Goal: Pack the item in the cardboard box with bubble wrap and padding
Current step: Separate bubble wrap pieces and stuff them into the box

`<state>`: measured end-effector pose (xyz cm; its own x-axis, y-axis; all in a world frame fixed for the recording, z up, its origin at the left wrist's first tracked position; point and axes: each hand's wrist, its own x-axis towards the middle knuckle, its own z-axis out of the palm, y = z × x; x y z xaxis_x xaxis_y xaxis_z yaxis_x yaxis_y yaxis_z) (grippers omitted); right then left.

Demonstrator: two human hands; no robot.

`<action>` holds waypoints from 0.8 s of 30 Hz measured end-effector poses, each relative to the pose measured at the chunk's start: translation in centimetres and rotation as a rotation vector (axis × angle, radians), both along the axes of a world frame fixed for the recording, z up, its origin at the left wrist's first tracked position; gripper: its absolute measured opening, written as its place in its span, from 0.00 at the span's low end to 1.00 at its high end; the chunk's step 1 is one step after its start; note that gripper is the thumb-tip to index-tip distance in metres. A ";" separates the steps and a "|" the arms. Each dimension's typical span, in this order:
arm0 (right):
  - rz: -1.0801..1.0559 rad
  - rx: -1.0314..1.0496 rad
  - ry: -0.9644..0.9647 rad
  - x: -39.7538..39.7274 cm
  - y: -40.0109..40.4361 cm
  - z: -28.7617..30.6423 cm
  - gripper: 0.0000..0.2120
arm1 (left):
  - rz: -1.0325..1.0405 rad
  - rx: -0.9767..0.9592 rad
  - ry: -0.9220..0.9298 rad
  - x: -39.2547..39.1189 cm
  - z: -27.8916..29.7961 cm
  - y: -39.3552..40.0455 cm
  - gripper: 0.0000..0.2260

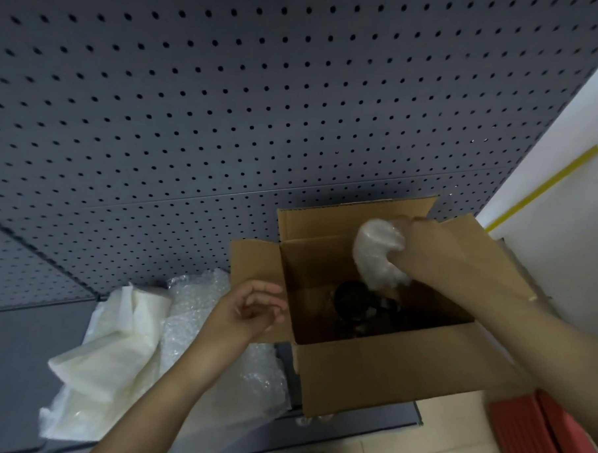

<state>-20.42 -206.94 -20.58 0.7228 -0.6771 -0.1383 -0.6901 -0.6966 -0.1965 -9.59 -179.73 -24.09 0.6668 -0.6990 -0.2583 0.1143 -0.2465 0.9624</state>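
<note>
An open cardboard box (382,370) stands on the grey shelf, its flaps spread outward. Deep inside lies a dark round item (354,301), partly in shadow. My right hand (439,251) is above the box's far right corner, shut on a wad of bubble wrap (377,253) that hangs down into the opening over the item. My left hand (250,310) hovers at the box's left flap, palm up, fingers loosely curled and holding nothing.
Left of the box lie a sheet of bubble wrap (195,320) and a folded white foam padding sheet (108,358). A grey pegboard wall (251,108) rises behind. A red object (529,428) sits at the lower right, past the shelf's front edge.
</note>
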 end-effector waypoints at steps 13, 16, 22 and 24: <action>-0.019 0.412 0.074 6.8 9.6 -9.4 0.18 | 0.118 -0.017 0.009 -0.9 0.1 -0.6 0.10; 0.098 0.358 0.127 7.1 10.4 -9.6 0.17 | 0.152 -0.021 0.016 -1.1 0.1 -0.6 0.10; 0.119 0.725 0.262 6.2 8.8 -10.0 0.20 | 0.188 -0.020 0.001 -1.2 0.1 -0.6 0.10; 0.193 0.665 0.279 6.2 9.0 -10.2 0.20 | 0.188 -0.009 -0.008 -1.3 0.1 -0.7 0.10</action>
